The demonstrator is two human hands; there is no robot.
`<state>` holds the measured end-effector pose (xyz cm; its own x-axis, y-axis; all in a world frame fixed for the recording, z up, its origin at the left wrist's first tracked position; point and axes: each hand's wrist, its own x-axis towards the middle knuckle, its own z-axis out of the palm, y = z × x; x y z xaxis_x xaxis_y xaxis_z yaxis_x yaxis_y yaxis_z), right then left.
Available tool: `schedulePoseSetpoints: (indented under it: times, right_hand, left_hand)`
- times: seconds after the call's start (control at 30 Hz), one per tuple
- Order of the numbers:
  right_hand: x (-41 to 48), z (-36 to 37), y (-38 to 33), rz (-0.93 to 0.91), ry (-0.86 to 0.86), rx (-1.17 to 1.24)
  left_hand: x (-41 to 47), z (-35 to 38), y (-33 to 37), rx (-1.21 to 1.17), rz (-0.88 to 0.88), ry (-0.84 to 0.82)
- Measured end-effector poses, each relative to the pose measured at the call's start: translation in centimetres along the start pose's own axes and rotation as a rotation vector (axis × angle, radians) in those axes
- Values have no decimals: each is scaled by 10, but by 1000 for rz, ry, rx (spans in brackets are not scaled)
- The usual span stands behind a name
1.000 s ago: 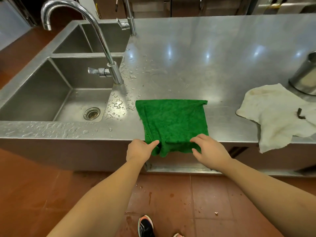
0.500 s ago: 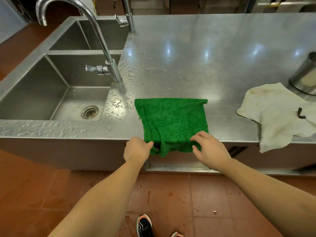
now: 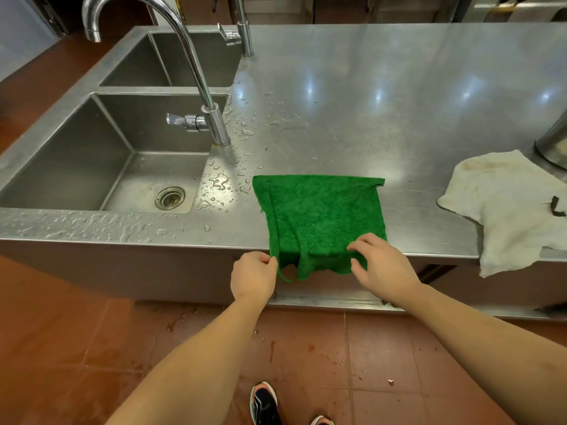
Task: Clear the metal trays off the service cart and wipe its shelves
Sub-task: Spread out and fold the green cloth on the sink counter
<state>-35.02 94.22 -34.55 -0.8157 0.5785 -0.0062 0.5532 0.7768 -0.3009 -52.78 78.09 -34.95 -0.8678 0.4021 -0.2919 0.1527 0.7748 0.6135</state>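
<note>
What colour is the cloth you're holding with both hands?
Green. The cloth shows best in the head view, the only one here.

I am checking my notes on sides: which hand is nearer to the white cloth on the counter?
Right. The right hand holds the green cloth at its near edge, left of the white cloth; the left hand pinches its other near corner, farther left.

Pot (image 3: 553, 142) cut off by right edge, rag (image 3: 503, 210) running out of view there too, far tap (image 3: 244, 32) cropped at top, shoe (image 3: 264, 403) cut by bottom edge, cloth (image 3: 322, 216) corner hidden under right hand (image 3: 383, 268).
</note>
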Motion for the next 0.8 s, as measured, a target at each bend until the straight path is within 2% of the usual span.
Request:
schedulePoseSetpoints:
  times: [0.13, 0.33, 0.5, 0.67, 0.8]
  right_hand:
    - [-3, 4, 2, 134, 21, 52]
    - [-16, 12, 17, 606, 26, 209]
    - [-23, 15, 28, 914, 121, 502]
    - [-19, 21, 25, 1005, 220, 765]
    - [-16, 24, 23, 980, 226, 803]
  left_hand:
    - [14, -22, -19, 33, 91, -15]
    - [28, -37, -37, -61, 88, 4]
    - [29, -33, -42, -112, 61, 12]
    - [30, -29, -45, -160, 21, 39]
    - [31, -28, -46, -171, 0, 58]
